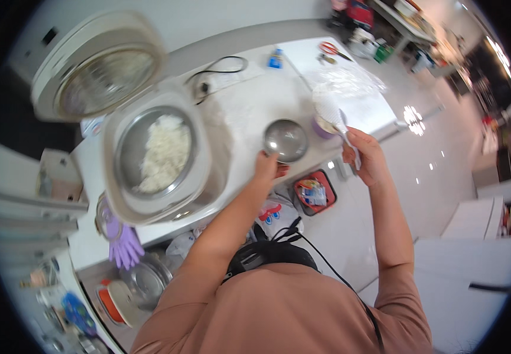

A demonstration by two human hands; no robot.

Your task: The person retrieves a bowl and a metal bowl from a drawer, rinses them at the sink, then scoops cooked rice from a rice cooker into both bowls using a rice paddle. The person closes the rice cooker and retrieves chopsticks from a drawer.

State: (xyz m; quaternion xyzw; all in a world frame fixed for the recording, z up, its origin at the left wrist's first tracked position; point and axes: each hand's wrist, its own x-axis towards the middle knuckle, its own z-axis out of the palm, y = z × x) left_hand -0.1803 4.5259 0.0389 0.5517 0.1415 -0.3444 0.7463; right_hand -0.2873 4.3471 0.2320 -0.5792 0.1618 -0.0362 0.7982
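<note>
My left hand (pixel 267 167) grips the near rim of a small metal bowl (pixel 286 140), which looks empty, at the front of the white counter. In my right hand (pixel 367 152) is the handle of a white dimpled rice paddle (pixel 329 106). Its blade points away from me, over a purple cup (pixel 325 129) with rice in it. Whether paddle and cup touch, I cannot tell. To the left stands a large rice cooker (pixel 209 177) with its lid (pixel 105 79) raised. Cooked white rice (pixel 165 155) lies along the right side of its metal inner pot (pixel 129 150).
Behind the bowl lie a black cord (pixel 224 66) and a small blue object (pixel 275 59). Red-handled scissors (pixel 333 49) and clear plastic film (pixel 348 79) are at the far right. Purple gloves (pixel 124 245) hang at the left edge. Below sits a red-lined bin (pixel 314 192).
</note>
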